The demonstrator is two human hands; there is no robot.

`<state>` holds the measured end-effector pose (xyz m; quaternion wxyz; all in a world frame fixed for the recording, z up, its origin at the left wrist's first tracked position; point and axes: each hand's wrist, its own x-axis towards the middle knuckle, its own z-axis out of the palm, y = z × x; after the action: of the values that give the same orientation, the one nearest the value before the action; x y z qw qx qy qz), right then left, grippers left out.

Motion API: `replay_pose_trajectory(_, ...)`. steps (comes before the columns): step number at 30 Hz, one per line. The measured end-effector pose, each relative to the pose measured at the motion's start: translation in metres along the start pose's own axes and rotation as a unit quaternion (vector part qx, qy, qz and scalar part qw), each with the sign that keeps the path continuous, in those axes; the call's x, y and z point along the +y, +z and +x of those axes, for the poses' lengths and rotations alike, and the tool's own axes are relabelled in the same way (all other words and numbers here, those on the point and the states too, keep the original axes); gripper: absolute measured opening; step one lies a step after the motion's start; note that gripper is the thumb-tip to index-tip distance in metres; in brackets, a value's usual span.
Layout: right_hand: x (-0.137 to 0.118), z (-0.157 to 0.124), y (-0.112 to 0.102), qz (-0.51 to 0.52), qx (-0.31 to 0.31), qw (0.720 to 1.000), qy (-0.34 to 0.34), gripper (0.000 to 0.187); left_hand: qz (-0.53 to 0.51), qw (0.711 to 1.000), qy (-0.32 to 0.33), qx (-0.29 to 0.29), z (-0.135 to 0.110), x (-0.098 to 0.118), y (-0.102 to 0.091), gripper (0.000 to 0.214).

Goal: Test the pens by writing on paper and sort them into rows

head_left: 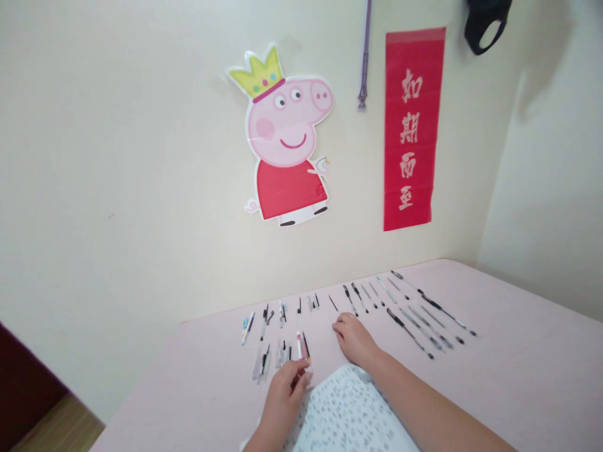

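Low in the middle, my left hand (289,386) has its fingers curled towards the thumb. Its fingertips are at the lower end of a red-and-white pen piece (299,345) and a dark stick with a yellow end (306,346). What lies between these fingers, if anything, is hidden. My right hand (353,339) rests on the table with bent, closed fingers, and I cannot make out anything in them. Just beyond it lies a thin black refill (333,303). Left of the hands are short pen parts (282,353), some clear and some black, grouped in two rows.
To the right, black pens (409,333) and thin clear tubes (426,325) lie slanted in two rows. The table has a pink cover (202,376) and meets a wall with a cartoon pig sticker (292,182) and a red banner (414,125). Patterned white cloth (351,414) covers my lap.
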<state>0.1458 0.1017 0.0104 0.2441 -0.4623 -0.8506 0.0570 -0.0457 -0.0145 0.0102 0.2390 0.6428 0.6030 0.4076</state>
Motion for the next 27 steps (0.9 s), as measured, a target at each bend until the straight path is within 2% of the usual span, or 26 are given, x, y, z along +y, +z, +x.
replay_pose_trajectory(10,-0.002,0.005,0.002,-0.073,-0.004,0.996,0.042,0.019,0.003,1.000,0.005,0.000,-0.001,0.001,0.000,0.030)
replay_pose_trajectory(16,-0.003,0.007,0.002,-0.068,0.001,0.996,0.061,0.021,0.009,1.000,0.014,-0.005,0.000,-0.001,0.001,0.027)
replay_pose_trajectory(19,-0.002,0.008,-0.002,-0.025,0.041,0.997,0.062,0.020,0.009,1.000,0.015,-0.003,0.000,0.000,0.000,0.027)
replay_pose_trajectory(23,-0.006,0.006,-0.007,0.091,0.094,0.991,0.035,0.018,0.002,1.000,0.016,-0.002,0.000,0.001,-0.001,0.029)
replay_pose_trajectory(27,-0.021,0.002,-0.010,0.219,0.061,0.973,-0.037,0.021,-0.024,1.000,0.010,0.000,0.001,-0.002,0.000,0.031)
